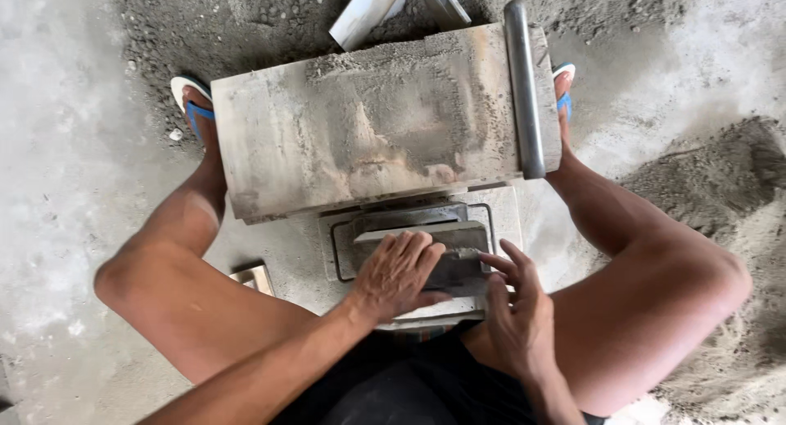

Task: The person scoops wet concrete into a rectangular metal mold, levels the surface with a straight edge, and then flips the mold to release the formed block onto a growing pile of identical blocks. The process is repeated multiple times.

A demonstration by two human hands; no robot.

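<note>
The person sat low on the ground with bare knees spread wide, so the work fitted between the legs. In the middle of the frame lay a grey metal mould box (483, 220) with a dark grey block of damp cement (446, 257) sitting in it. The left hand (397, 273) lay flat on top of the block, fingers spread a little and bent over its near edge, pressing on it more than grabbing it. The right hand (516, 310) was at the lower right of the block, fingers half open, with the fingertips (491, 261) touching the block's right end, maybe to keep it steady.

Above the hands, a big dusty grey lid plate (377, 122) stood tipped up and back, out of the way of the box. A round grey metal bar (524, 89) ran along its right edge, likely as a handle. A foot in a blue and white flip-flop (190, 101) showed at the upper left. Loose grey sand (720, 196) was heaped on the concrete floor (57, 146) at the right.
</note>
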